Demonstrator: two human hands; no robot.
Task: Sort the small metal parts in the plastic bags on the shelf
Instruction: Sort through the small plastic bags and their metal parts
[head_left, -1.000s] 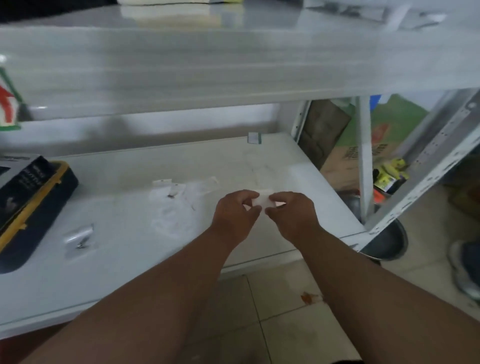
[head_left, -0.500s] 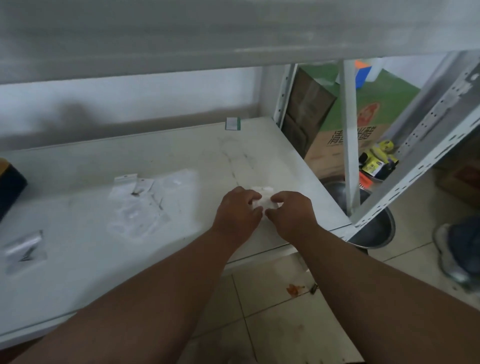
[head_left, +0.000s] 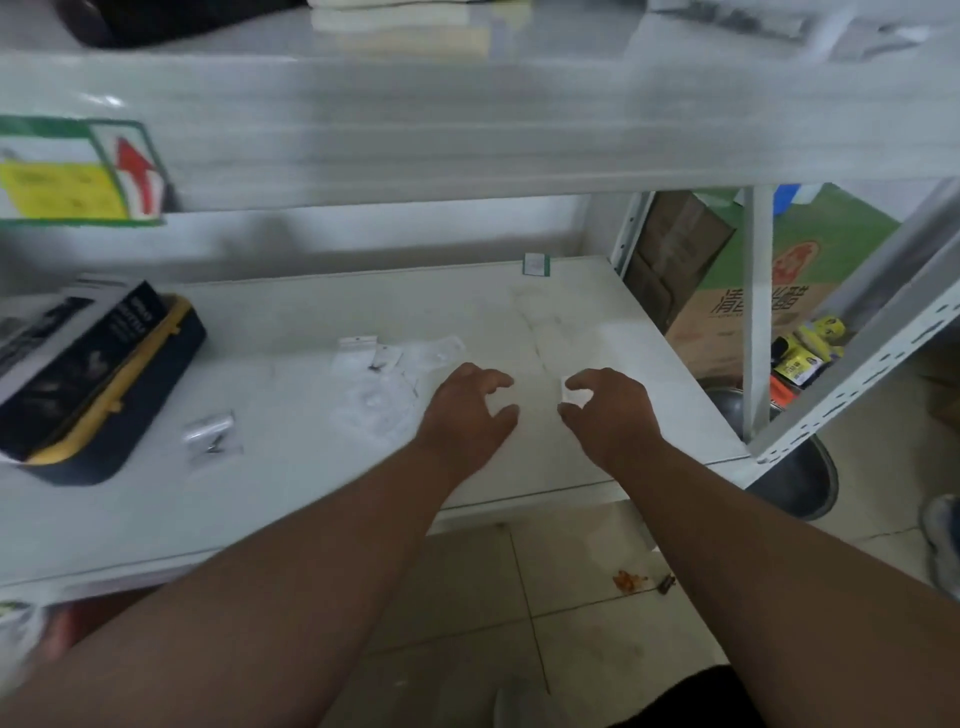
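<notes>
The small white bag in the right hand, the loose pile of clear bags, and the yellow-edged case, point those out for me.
small white bag (head_left: 573, 396), head view, on its white face showing between the fingers.
pile of clear bags (head_left: 382, 387), head view, middle of the pile.
yellow-edged case (head_left: 111, 400), head view, on its yellow rim.

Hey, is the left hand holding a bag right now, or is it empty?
Empty. The left hand hovers over the shelf with loosely curled fingers and nothing between them; the small bag is in the right hand.
</notes>
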